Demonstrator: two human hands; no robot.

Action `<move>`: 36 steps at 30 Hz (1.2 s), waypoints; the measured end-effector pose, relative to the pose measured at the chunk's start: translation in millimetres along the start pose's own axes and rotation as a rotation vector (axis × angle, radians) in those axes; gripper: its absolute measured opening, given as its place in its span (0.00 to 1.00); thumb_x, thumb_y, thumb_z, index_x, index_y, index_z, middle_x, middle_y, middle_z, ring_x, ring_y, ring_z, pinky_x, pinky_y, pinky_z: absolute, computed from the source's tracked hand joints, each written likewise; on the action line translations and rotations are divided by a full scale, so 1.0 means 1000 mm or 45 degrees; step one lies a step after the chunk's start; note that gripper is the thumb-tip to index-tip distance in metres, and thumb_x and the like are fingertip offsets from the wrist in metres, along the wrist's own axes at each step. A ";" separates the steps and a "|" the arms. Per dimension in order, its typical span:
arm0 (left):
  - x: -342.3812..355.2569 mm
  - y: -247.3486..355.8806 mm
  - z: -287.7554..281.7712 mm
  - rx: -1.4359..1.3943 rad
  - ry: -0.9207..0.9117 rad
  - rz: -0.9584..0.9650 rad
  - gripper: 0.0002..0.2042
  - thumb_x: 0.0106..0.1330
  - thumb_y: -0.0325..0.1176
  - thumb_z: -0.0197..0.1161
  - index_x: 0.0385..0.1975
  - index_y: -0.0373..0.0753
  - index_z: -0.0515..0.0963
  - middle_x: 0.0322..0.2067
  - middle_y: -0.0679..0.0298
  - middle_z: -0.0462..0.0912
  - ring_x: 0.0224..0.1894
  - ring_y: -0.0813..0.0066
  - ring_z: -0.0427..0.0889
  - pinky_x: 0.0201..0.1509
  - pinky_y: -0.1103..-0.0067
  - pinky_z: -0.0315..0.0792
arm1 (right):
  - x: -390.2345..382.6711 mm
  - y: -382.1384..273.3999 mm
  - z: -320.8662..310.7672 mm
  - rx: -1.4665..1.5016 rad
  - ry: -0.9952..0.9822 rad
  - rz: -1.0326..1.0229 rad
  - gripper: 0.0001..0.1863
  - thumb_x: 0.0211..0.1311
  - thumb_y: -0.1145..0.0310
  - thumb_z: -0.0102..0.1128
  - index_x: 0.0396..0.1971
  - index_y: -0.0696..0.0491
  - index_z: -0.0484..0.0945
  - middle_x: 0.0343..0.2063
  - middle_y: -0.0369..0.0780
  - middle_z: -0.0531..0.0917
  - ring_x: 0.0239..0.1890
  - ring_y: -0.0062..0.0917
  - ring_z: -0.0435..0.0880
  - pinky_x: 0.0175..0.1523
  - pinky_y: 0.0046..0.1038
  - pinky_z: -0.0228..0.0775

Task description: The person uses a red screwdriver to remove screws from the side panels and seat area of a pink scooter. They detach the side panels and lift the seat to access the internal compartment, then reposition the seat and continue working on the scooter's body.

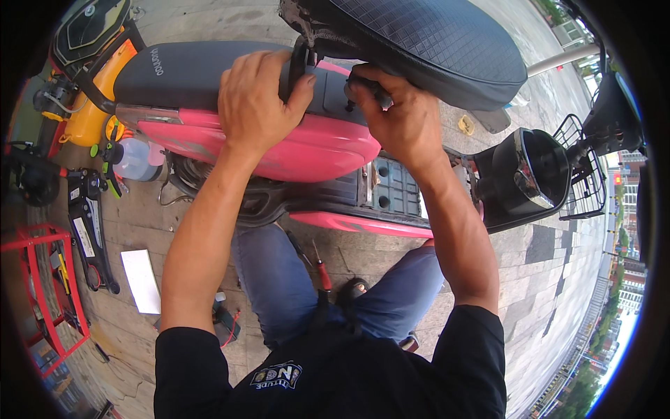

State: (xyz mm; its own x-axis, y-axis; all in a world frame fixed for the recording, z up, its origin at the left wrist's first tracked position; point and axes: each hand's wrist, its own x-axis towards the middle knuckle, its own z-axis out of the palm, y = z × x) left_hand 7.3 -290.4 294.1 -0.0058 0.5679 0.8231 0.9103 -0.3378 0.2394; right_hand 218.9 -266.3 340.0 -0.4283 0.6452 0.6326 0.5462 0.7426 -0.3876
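A pink scooter [272,150] stands crosswise before me, with a long black rear seat [185,73]. Above its body, a quilted black front seat [440,42] sits raised at an angle. My left hand [255,98] rests over the rear seat's edge, thumb and fingers closed round a black upright piece [299,68] beneath the front seat's worn rear end. On the other side, my right hand [405,115] grips a short dark cylindrical fitting [373,94] below the front seat. Its fingertips are partly hidden, and the fitting's exact kind cannot be made out.
A red-handled screwdriver [323,274] lies on the paving between my legs. At left are a black floor jack [87,227], a white box [141,281], a red rack [42,297] and a translucent jug [134,160]. The scooter's wire basket [585,174] is at right.
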 end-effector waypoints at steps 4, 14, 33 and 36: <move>0.001 0.003 -0.002 0.009 -0.008 -0.004 0.17 0.59 0.42 0.69 0.41 0.38 0.79 0.38 0.60 0.83 0.43 0.58 0.80 0.44 0.66 0.70 | 0.003 -0.001 0.001 0.104 -0.025 0.021 0.11 0.55 0.68 0.70 0.38 0.54 0.83 0.29 0.42 0.86 0.32 0.35 0.86 0.39 0.33 0.77; 0.002 0.004 -0.002 0.005 0.011 -0.006 0.17 0.57 0.43 0.70 0.40 0.39 0.80 0.37 0.61 0.83 0.42 0.59 0.80 0.43 0.65 0.69 | 0.002 -0.002 -0.001 0.166 -0.055 0.127 0.13 0.54 0.67 0.72 0.37 0.55 0.82 0.29 0.40 0.85 0.29 0.30 0.84 0.36 0.30 0.76; 0.002 0.005 -0.003 -0.007 -0.020 -0.028 0.17 0.57 0.42 0.69 0.40 0.38 0.79 0.36 0.61 0.83 0.43 0.58 0.80 0.44 0.65 0.70 | 0.005 -0.004 -0.012 -0.316 -0.252 0.093 0.15 0.58 0.70 0.67 0.46 0.55 0.82 0.32 0.44 0.86 0.35 0.39 0.87 0.42 0.33 0.78; 0.003 0.005 -0.004 -0.001 -0.019 -0.023 0.17 0.57 0.42 0.69 0.40 0.38 0.79 0.36 0.61 0.83 0.43 0.58 0.80 0.44 0.65 0.70 | 0.004 -0.005 -0.013 -0.193 -0.254 0.150 0.16 0.58 0.71 0.66 0.47 0.56 0.81 0.33 0.44 0.86 0.36 0.39 0.87 0.43 0.33 0.78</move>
State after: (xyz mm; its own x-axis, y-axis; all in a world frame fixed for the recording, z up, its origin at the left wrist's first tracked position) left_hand 10.0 -293.0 299.4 -0.0156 0.5852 0.8107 0.9097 -0.3281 0.2544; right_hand 223.6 -270.3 352.8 -0.4805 0.7594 0.4386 0.6960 0.6345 -0.3362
